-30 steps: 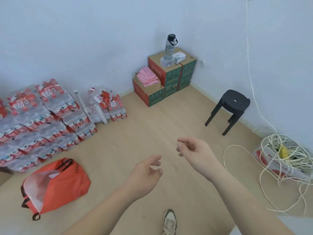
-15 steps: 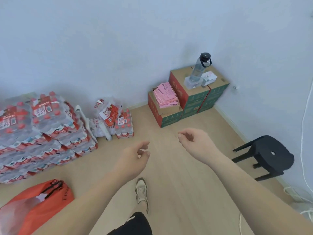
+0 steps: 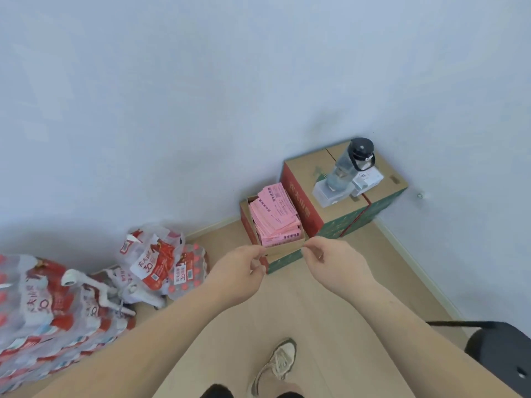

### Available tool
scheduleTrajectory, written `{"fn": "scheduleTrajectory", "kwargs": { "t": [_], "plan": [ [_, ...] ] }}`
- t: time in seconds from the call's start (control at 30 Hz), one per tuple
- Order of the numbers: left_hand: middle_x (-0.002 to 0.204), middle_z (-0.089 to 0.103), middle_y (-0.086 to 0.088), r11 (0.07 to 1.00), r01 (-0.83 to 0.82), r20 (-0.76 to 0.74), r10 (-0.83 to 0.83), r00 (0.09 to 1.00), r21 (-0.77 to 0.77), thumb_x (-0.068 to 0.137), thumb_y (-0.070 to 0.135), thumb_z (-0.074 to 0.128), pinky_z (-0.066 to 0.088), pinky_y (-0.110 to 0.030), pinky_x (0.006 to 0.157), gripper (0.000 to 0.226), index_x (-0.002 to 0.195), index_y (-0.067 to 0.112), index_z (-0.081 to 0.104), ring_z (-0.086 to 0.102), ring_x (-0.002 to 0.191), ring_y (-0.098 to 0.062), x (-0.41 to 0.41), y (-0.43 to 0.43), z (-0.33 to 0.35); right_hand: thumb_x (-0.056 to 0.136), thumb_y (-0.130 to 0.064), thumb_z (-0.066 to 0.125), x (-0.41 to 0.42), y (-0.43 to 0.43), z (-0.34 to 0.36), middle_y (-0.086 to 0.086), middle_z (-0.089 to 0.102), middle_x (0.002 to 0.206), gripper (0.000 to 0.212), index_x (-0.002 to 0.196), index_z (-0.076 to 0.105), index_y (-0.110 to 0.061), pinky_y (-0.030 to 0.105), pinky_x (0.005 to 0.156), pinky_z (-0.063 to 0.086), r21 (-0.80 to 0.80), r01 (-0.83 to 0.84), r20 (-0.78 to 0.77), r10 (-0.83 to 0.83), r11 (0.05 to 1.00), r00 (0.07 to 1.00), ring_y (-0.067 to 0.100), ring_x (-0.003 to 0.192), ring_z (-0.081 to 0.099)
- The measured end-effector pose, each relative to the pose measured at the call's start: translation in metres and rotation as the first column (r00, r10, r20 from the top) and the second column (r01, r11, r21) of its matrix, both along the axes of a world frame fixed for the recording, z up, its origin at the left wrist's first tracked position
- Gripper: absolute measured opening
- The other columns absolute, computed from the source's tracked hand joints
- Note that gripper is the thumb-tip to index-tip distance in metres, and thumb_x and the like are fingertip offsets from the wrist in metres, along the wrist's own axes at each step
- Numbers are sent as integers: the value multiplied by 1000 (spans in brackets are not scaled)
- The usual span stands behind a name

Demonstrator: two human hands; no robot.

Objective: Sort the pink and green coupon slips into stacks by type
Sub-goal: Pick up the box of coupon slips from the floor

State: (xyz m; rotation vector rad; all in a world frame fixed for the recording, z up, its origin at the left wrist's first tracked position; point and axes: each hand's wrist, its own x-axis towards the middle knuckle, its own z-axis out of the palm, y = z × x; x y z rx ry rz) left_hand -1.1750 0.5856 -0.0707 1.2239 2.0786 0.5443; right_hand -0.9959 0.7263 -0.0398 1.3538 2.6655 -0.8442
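A loose pile of pink coupon slips (image 3: 275, 216) lies on top of a low cardboard box (image 3: 283, 258) against the wall. No green slips show in this view. My left hand (image 3: 240, 270) and my right hand (image 3: 333, 262) are stretched forward side by side, just short of the box's front edge. Both hands hold nothing, with fingers loosely curled and thumb tips near the forefingers. Neither hand touches the slips.
A taller red and green carton (image 3: 339, 202) stands right of the slips, bearing a water bottle (image 3: 349, 165) and small white boxes (image 3: 367, 179). Shrink-wrapped bottle packs (image 3: 57, 305) are stacked at the left. A black stool (image 3: 500, 354) stands at lower right. My shoe (image 3: 277, 363) is on the wooden floor.
I have walked closer to the boxes, so the slips appear larger and nearer. Both hands have come forward toward the low box. The orange bag and rope have left the view.
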Motion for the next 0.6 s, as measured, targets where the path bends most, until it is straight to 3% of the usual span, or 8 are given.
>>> {"fn": "scheduleTrajectory", "kwargs": {
  "t": [0.13,0.2,0.27,0.37,0.43,0.5,0.53,0.6],
  "plan": [
    [142,57,4,994,46,-62,-53,997,-102,99,21,53,45,-27,101,46,145,26,52,58,121,-14,-49,72,-59,98,-34,60,-42,77,-70,-17,66,90,19,115,69,-34,14,75,43,-289,128,-168,-181,949,969,-1,88,62],
    [145,54,2,988,40,-63,-50,997,-149,100,21,53,43,-26,104,48,148,24,49,56,125,-15,-73,101,-97,99,-28,61,-56,100,-108,-17,66,89,16,110,66,-38,5,70,39,-327,149,-191,-220,933,957,-7,86,61],
    [145,55,1,984,29,-63,-41,997,-177,99,22,53,44,-29,105,47,146,23,51,57,125,-17,-97,133,-146,98,-23,62,-71,123,-153,-23,67,90,21,105,62,-44,5,72,40,-343,173,-203,-253,923,946,-13,85,59],
    [139,59,-6,979,17,-45,-26,999,-204,98,22,53,46,-32,100,42,139,18,56,60,120,-23,-131,175,-241,98,-25,62,-98,154,-251,-16,67,107,23,117,67,-37,3,74,41,-389,251,-185,-342,887,921,-10,87,61],
    [134,61,-9,980,-3,-26,-2,1000,-201,97,21,53,46,-32,99,37,133,15,59,59,120,-27,-155,201,-316,96,-31,61,-115,174,-331,-5,65,113,32,128,66,-33,6,78,40,-377,297,-156,-376,877,913,-5,86,60],
    [124,62,-10,988,-5,-43,-2,999,-153,96,21,53,47,-35,97,32,125,13,60,59,119,-30,-181,225,-388,96,-28,62,-130,190,-405,7,60,126,40,136,63,-26,1,85,32,-314,313,-135,-368,897,920,-12,91,55],
    [125,60,-10,993,-5,-70,-3,998,-115,95,21,53,47,-37,97,34,127,13,59,58,119,-30,-195,239,-422,97,-24,62,-137,198,-436,11,55,137,41,138,61,-24,0,90,28,-255,317,-126,-356,914,926,-14,101,51],
    [135,52,-12,1000,-19,-132,19,991,-4,96,19,53,46,-40,102,42,137,12,53,54,124,-33,-225,270,-477,99,-23,62,-150,217,-491,11,42,152,44,143,58,-23,13,104,27,-117,295,-119,-309,948,944,0,127,43]
  ]
}}
